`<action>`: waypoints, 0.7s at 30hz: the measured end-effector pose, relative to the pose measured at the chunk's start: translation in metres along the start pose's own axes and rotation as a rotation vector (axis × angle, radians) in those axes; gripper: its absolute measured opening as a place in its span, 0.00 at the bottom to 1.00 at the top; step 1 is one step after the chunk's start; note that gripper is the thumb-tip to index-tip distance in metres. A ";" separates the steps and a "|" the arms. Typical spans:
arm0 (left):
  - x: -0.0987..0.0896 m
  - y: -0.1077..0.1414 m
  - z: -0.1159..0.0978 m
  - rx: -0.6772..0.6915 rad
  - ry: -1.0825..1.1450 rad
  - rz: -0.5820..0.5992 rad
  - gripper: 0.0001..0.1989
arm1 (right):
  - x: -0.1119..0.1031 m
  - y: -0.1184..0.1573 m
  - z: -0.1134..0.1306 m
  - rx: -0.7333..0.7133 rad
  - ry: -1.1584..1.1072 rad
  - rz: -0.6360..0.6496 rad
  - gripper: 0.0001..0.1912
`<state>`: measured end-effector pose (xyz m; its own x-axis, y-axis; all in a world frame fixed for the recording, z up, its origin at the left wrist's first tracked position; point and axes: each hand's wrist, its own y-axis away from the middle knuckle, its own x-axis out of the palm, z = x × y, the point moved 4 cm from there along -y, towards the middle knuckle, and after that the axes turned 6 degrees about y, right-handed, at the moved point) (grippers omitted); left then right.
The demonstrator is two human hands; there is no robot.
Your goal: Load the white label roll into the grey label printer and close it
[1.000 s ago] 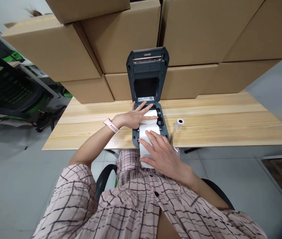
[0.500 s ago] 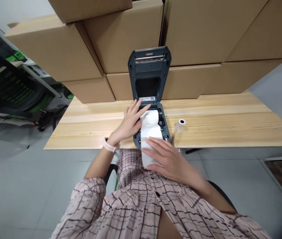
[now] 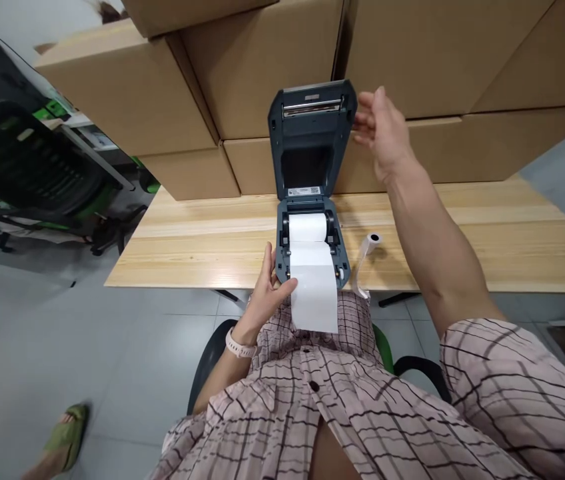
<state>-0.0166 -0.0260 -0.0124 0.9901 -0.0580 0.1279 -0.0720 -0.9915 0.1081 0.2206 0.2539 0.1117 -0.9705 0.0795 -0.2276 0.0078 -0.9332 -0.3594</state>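
Observation:
A dark grey label printer (image 3: 282,230) stands at the table's front edge with its lid (image 3: 307,147) raised. Inside sits a white label roll (image 3: 307,227), its paper strip (image 3: 314,300) running forward and hanging over the front. My left hand (image 3: 267,290) is against the printer's front left corner, fingers stretched along its side and thumb spread out by the strip's edge. Beside the lid's right edge is my right hand (image 3: 385,130), fingers loosely bent and apart; whether the fingertips touch the lid I cannot tell.
A small white paper roll (image 3: 372,241) with a loose tail lies right of the printer on the wooden table (image 3: 202,233). Cardboard boxes (image 3: 272,73) are stacked behind. A black chair (image 3: 22,167) stands at left. Another person's foot in a green slipper (image 3: 70,437) shows lower left.
My right hand has left the paper strip and risen to the lid's right side. My left hand has moved from the roll down to the printer's front left corner.

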 end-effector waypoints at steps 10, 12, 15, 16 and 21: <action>-0.027 -0.010 0.013 0.199 0.135 -0.077 0.47 | 0.019 0.104 0.025 -0.282 0.035 0.192 0.50; -0.033 -0.013 0.004 0.273 0.134 -0.135 0.45 | 0.018 0.153 0.023 -0.358 0.049 0.269 0.46; -0.027 -0.018 -0.013 0.348 0.065 -0.179 0.45 | 0.019 0.207 0.017 -0.414 0.182 0.312 0.36; -0.022 -0.021 -0.018 0.348 0.041 -0.180 0.46 | 0.020 0.217 0.015 -0.417 0.211 0.295 0.32; 0.007 -0.033 -0.018 0.239 0.073 -0.129 0.50 | 0.026 0.230 0.011 -0.421 0.194 0.207 0.21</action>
<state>-0.0094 0.0083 0.0028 0.9774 0.0701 0.1995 0.0927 -0.9900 -0.1062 0.1942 0.0376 0.0331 -0.8761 0.0085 -0.4821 0.3307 -0.7172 -0.6134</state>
